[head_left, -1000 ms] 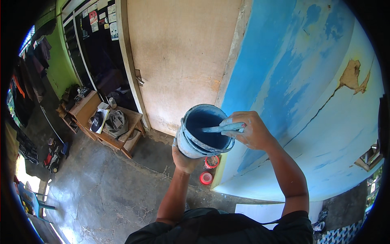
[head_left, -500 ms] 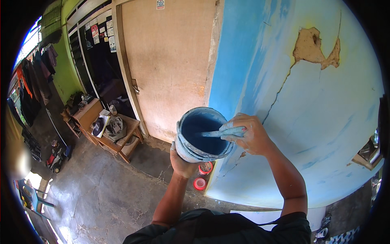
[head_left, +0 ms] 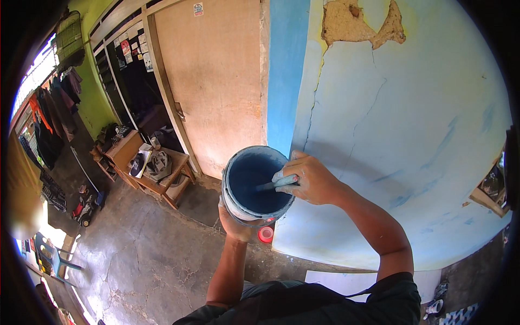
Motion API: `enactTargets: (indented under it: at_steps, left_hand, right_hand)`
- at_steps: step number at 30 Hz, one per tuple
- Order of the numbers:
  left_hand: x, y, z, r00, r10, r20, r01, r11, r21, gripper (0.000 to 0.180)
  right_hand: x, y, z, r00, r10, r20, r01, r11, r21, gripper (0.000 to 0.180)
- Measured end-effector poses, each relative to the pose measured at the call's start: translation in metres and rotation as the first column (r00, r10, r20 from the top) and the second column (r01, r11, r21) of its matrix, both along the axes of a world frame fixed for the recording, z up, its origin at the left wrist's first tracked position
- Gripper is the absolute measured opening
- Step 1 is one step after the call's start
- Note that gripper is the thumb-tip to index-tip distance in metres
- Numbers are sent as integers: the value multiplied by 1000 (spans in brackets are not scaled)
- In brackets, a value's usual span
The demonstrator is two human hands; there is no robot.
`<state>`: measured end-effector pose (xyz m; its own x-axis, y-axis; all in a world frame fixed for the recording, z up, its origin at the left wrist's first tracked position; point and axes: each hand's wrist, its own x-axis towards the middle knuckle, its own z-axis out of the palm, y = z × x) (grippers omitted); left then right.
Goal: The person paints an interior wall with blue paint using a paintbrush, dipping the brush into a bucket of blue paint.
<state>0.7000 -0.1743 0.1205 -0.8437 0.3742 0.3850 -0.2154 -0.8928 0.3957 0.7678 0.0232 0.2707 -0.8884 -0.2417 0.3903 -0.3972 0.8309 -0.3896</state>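
Note:
My left hand (head_left: 236, 226) supports a paint-smeared white bucket (head_left: 229, 205) from below and at its side, fingers partly hidden behind it. The bucket is tilted toward me, and its inside is dark blue with paint. From the right, my right hand (head_left: 309, 179) grips a paint-covered paintbrush (head_left: 269, 186) by its handle over the bucket's rim. The brush end slants down into the bucket, where its bristles cannot be made out. Dried paint marks the fingers of my right hand. Just beyond stands a light blue wall (head_left: 433, 108) with a darker blue strip (head_left: 283, 81).
Bare plaster (head_left: 346, 24) and cracks show on the wall. A wooden door (head_left: 211, 81) stands left of the blue strip. Farther left is a wooden bench (head_left: 173, 181) with a bag on it. A red-rimmed container (head_left: 266, 234) sits on the concrete floor (head_left: 157, 260) by the wall's base.
The view has shifted, so the wall's bare patch sits higher and farther left. Both hands and the bucket appear slightly farther left. The paintbrush now points more steeply into the bucket.

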Motion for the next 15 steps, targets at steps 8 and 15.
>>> enactTargets:
  at_steps: [8,15]
  left_hand:
    - [35,-4,42,842,-421,338,356,904,238,54]
    - [34,-30,6,953,-185,-241,105,945,-310,72]
  right_hand:
    - [66,-3,41,991,-85,-105,84,996,-11,28]
    - [102,-35,84,964,-116,-240,129,991,39,28]
